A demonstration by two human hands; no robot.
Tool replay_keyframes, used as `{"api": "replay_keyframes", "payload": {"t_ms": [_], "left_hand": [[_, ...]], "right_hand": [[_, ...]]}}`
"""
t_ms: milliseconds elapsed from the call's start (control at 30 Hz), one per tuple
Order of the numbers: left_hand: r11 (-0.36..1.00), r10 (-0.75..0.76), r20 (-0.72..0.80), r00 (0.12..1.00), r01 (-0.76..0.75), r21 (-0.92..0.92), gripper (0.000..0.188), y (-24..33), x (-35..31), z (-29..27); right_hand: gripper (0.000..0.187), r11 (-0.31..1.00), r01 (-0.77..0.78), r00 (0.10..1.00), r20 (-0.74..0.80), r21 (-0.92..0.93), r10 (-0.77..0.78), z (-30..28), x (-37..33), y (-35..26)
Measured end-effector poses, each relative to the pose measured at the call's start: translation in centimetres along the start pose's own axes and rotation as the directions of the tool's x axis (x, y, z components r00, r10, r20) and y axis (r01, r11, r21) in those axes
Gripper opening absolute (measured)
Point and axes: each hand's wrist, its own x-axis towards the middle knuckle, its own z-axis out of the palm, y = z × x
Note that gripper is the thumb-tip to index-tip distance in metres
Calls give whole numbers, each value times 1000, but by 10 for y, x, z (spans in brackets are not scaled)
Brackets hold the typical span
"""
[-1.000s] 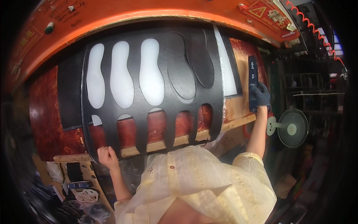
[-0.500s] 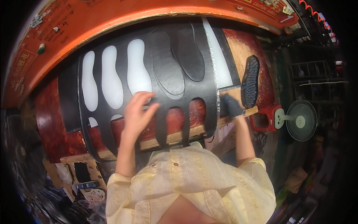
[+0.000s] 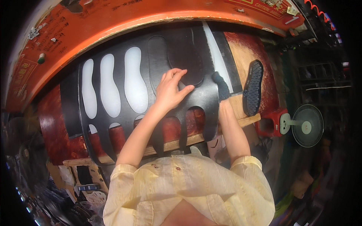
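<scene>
A large black sheet (image 3: 194,98) lies over the table, with several sole-shaped cut-outs. White shows through the sole-shaped openings (image 3: 136,81) on its left side. Farther right, a cut sole-shaped piece (image 3: 155,51) still sits in its outline, with a darker sole shape (image 3: 192,64) beside it. My left hand (image 3: 171,90) is over the lower part of these black soles, thumb apart from the fingers, holding nothing I can see. At the sheet's right edge is my right hand (image 3: 221,86) in a dark glove; its fingers are hard to make out.
A dark, textured shoe outsole (image 3: 253,87) lies on the right of the red, worn table (image 3: 52,116). An orange machine beam (image 3: 158,13) spans the far side. To the right, a fan (image 3: 307,126) stands near a red stool (image 3: 268,122). A white strip (image 3: 218,60) runs beside the sheet.
My left hand has moved right, from the third white opening to the black soles. My gloved right hand has shifted left and farther away, to the sheet's edge.
</scene>
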Motion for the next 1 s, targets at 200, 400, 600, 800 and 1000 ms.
{"api": "replay_keyframes", "payload": {"t_ms": [200,400,600,800,1000], "left_hand": [[973,105,-76,992,-86,215,68,1,19,19],[978,206,-395,895,-205,45,21,-18,20,-23],[948,-4,-817,577,-259,-187,32,-40,-81,-147],[905,266,-661,701,53,421,25,-53,-148,-162],[900,256,-450,856,-42,434,48,-55,-106,-101]], "right_hand": [[34,993,-17,998,50,-116,23,-13,22,-7],[36,850,-67,964,-253,-522,-79,-19,26,-14],[54,973,-117,993,-57,-201,107,-18,7,-17],[56,991,-128,989,-63,39,131,-18,-11,14],[59,980,-201,979,15,5,201,4,-1,41]]}}
